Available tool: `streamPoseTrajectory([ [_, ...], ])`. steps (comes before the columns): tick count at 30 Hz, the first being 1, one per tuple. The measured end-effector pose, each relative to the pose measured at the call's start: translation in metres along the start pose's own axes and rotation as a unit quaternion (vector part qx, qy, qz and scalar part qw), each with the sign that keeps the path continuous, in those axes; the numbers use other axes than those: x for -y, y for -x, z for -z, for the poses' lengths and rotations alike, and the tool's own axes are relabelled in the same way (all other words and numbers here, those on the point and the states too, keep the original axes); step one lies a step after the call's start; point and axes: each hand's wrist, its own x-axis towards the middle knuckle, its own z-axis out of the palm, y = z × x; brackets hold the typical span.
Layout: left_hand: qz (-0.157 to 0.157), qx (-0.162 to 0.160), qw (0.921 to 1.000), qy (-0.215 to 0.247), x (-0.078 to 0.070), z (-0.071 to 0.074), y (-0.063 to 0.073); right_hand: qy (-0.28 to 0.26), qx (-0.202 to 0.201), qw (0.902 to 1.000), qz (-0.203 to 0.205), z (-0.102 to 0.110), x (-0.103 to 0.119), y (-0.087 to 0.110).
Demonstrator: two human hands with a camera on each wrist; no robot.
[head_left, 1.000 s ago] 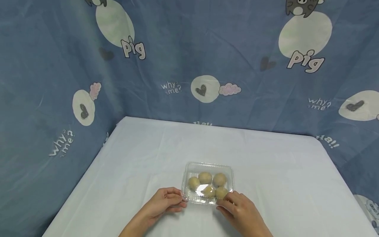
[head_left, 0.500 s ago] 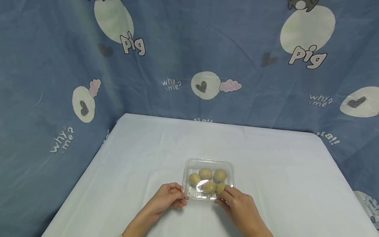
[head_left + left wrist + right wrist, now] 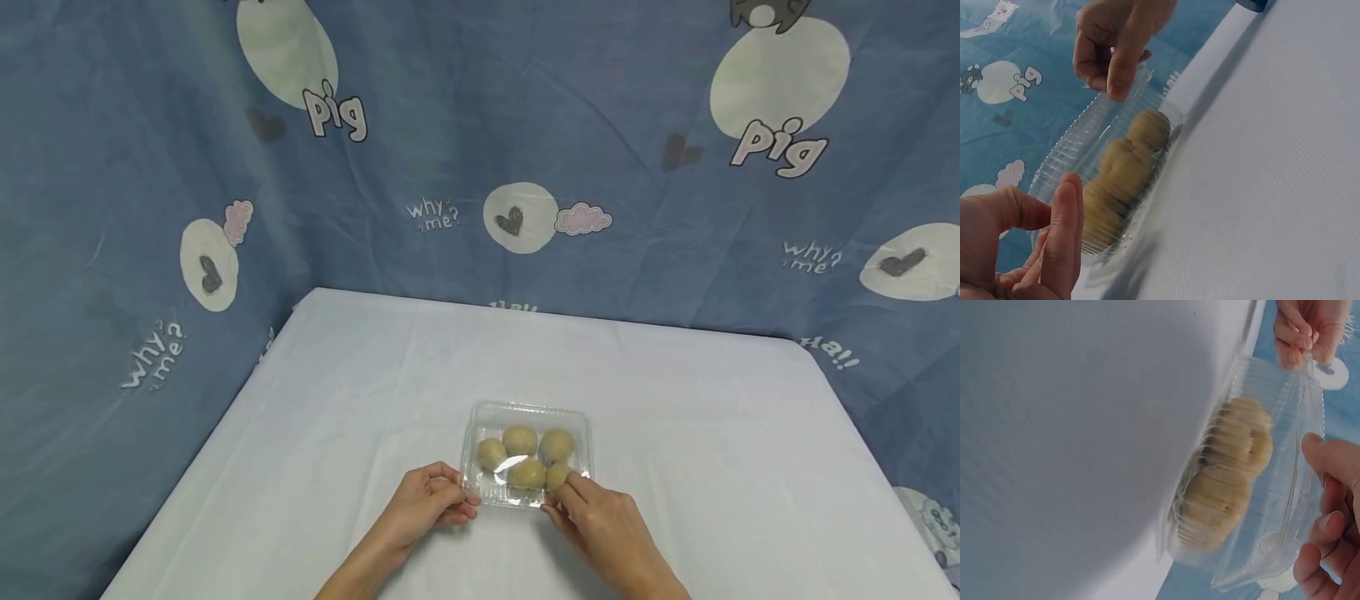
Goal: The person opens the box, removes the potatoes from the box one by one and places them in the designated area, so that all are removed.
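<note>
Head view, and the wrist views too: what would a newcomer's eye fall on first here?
Probably the clear plastic box on the near part of the white table, with five tan, potato-like pieces showing through it. Next, the left hand and right hand, each at one end of the box's near edge. Behind the table, the blue cloth printed with "pig" stands out.

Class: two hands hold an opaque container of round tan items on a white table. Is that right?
Not quite: the container isn't opaque but clear; the head view shows the round tan items through it. The left hand and right hand do hold it on the white table.
</note>
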Motion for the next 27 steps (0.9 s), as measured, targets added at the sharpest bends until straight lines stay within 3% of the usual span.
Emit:
streamPoseTrajectory([
  [11,-0.037,-0.015,0.9991,-0.013,0.0024,-0.0030,0.0008,-0.007,-0.023,0.9996,0.017,-0.0054,-0.0027,0.0013],
  [27,-0.037,-0.044,0.9980,-0.028,-0.0003,-0.0087,0.0022,-0.009,-0.033,0.9993,0.013,-0.0066,-0.0049,-0.0016],
])
